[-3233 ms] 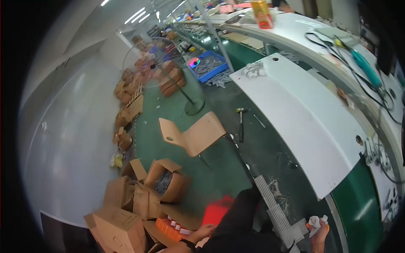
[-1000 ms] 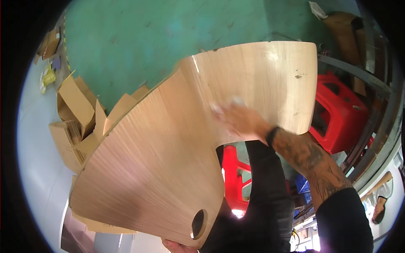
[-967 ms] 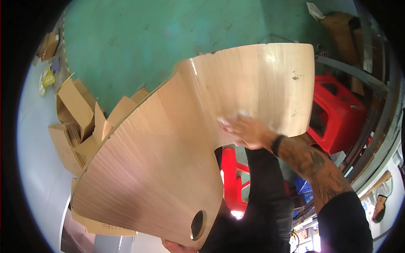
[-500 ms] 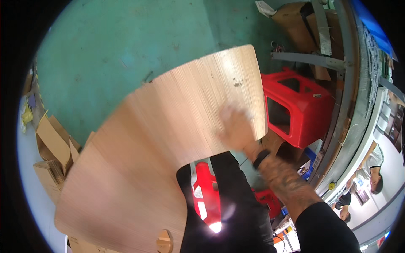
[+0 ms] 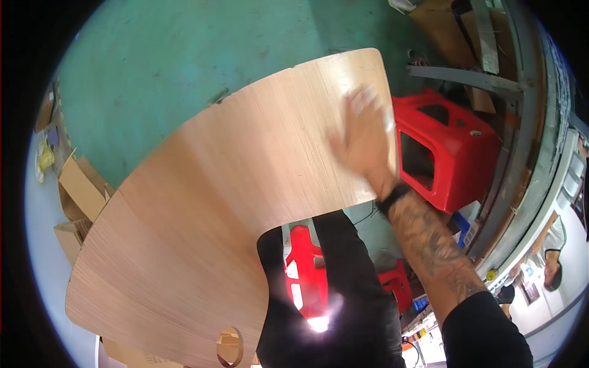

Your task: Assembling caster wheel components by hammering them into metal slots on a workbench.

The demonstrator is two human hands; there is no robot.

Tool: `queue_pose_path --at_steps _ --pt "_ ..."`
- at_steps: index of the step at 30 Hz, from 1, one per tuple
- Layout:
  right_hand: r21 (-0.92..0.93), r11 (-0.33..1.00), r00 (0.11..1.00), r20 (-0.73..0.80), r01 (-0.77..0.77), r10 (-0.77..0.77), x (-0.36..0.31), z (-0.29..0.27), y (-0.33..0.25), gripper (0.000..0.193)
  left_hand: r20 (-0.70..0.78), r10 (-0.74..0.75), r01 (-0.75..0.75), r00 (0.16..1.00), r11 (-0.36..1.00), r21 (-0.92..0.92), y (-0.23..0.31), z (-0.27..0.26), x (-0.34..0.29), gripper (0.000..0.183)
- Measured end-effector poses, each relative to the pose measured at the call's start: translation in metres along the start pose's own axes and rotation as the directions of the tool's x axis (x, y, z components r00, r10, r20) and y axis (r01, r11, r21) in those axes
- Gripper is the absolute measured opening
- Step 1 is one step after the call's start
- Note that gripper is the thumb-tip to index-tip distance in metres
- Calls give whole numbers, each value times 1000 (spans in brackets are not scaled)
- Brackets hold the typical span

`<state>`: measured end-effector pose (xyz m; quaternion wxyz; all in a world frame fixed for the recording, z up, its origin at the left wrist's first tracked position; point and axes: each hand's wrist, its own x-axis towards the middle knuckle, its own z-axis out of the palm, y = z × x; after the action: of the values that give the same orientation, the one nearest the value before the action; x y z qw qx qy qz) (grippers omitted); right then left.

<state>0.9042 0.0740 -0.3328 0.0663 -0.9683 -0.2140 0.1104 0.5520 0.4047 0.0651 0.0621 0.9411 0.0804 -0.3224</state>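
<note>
A large curved wooden board (image 5: 202,165) with pale grain spreads across the middle, its broad end at the lower left and its other end at the upper right. It has a rounded hole near the bottom edge. My right hand (image 5: 366,132) lies flat on the board's upper right end, fingers stretched out and thumb apart, slightly blurred. Something whitish shows at the fingertips; I cannot make out whether it is a cloth or glare. My left hand is not in view.
A red plastic stool (image 5: 454,153) stands right of the board, beside a grey metal frame (image 5: 524,122). Another red plastic piece (image 5: 307,270) shows between my legs. Cardboard (image 5: 83,187) leans at the left. Green floor (image 5: 184,67) lies beyond; a person (image 5: 552,257) is at far right.
My right hand has slid up and slightly right along the board. Dark marks seen there before no longer show; the hand now covers part of that area. The view has shifted a little.
</note>
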Motion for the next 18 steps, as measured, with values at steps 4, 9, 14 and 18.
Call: queue_pose_path --at_steps 4,9,14,18 --pt "71 990 989 -88 123 -117 108 -18 -84 98 -53 -140 134 989 985 -108 17 8 6 66" --pt "382 693 685 184 611 -705 -77 32 -106 99 -75 -297 266 952 924 -276 37 19 3 64" --pt "1 994 993 -26 112 -112 -33 9 6 91 -49 -416 350 908 819 -454 49 7 -6 62" --pt "-23 983 980 92 181 -178 67 20 -112 98 46 -451 384 891 698 -605 38 34 -21 61"
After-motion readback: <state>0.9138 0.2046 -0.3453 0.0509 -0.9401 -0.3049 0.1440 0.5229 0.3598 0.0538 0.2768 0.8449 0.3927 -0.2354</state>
